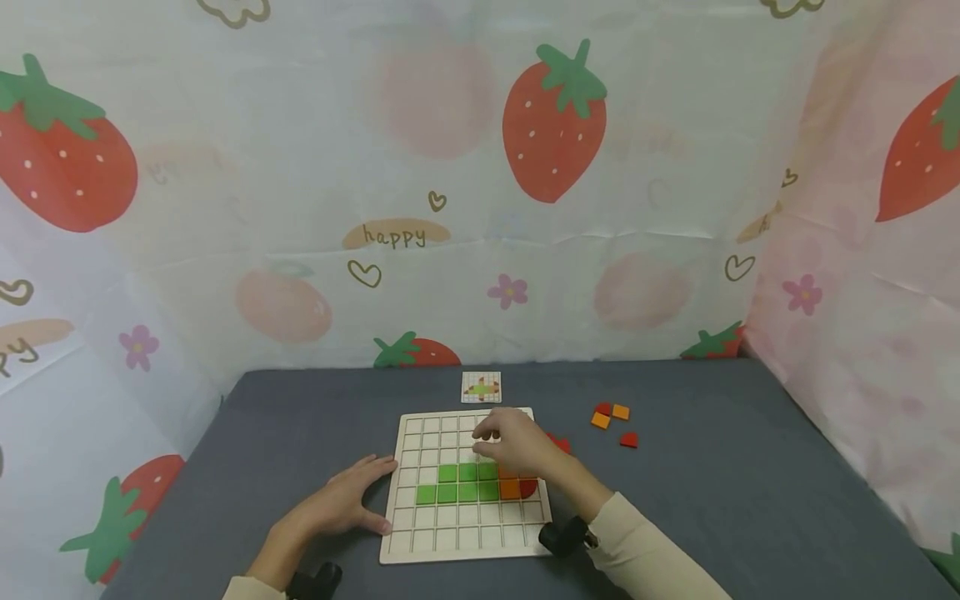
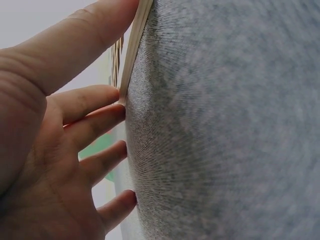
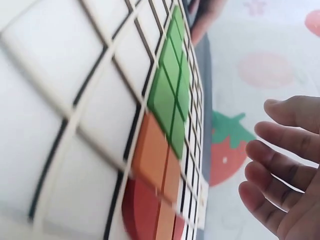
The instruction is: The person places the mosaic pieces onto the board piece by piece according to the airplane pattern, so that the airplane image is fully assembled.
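A pale gridded board (image 1: 442, 543) lies on the table. Two rows of green square tiles (image 1: 447, 493) sit in its cells, followed on the right by orange tiles (image 1: 510, 489) and a round-edged red tile (image 1: 528, 488). My left hand (image 1: 341, 498) rests at the board's left side, thumb and fingertips spread along the edge (image 2: 134, 55). Over the board's upper right part hovers my right hand (image 1: 517, 443), which hides some cells. Its fingers (image 3: 272, 152) are loosely bent and apart from the tiles; nothing shows between them in the right wrist view.
Behind the board lies a small pattern card (image 1: 481, 399). Loose orange tiles (image 1: 621, 412) and red tiles (image 1: 629, 439) are scattered to the right. More red tiles (image 1: 561, 444) lie by the board's right edge, partly behind my right hand. A strawberry-print curtain (image 1: 450, 308) encloses the grey table (image 1: 712, 500).
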Motion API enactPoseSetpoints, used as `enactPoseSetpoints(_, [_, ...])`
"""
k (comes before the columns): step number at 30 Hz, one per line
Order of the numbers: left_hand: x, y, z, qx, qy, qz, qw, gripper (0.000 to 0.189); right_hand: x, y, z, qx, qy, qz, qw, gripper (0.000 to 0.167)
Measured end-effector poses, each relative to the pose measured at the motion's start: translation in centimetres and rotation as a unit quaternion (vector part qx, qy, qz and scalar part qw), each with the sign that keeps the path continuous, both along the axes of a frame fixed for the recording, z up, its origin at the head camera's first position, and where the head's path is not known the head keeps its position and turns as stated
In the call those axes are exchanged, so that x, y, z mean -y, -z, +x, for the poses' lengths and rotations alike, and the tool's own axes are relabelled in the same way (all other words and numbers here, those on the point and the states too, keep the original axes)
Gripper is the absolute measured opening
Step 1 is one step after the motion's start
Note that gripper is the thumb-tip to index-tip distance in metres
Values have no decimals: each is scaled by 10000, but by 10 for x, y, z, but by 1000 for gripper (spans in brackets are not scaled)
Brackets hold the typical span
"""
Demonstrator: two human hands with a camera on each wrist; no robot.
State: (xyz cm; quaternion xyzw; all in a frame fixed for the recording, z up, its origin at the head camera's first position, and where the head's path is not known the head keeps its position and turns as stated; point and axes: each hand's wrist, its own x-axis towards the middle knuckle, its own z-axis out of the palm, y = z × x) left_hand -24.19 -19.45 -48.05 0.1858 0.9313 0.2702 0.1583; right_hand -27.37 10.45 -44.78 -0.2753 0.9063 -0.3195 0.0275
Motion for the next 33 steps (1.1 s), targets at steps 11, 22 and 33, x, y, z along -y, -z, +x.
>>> enactPoseSetpoints(11, [1,0,0,39,-55,-65,10000,97,-44,2,-4,-139,348,-208,9991,21])
enactPoseSetpoints(22, [1,2,0,128,-4,99,9999,99,-98,-2,-6,67,1129,-471,9925,20])
enactPoseSetpoints(33, [1,-1,1,136,-6,150,9998,98,-135,11,-8,18,1512,-211,9883,24])
